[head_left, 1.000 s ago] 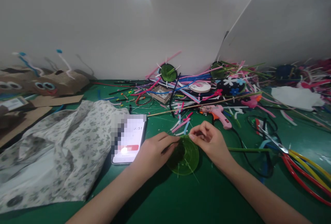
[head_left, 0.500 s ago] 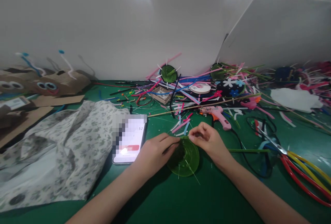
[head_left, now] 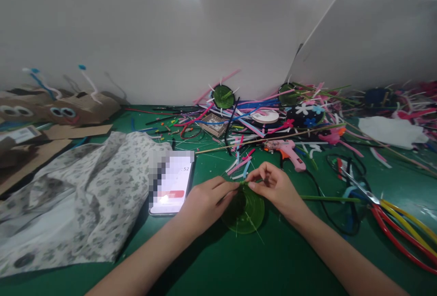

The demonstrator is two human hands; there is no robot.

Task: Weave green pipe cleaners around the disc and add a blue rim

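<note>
my right fingers point(head_left: 258, 188) just edged in closer to my left fingers point(head_left: 223, 187), both pinched at the green disc's point(head_left: 255, 213) far rim, so I'm still working there

Both hands point(head_left: 209, 199) point(head_left: 274, 184) close together, in pinches

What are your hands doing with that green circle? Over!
Left hand and right hand pinching far edge. Green circle on the table side nearest you. Glue gun just beyond right hand; phone beside left forearm.
</note>
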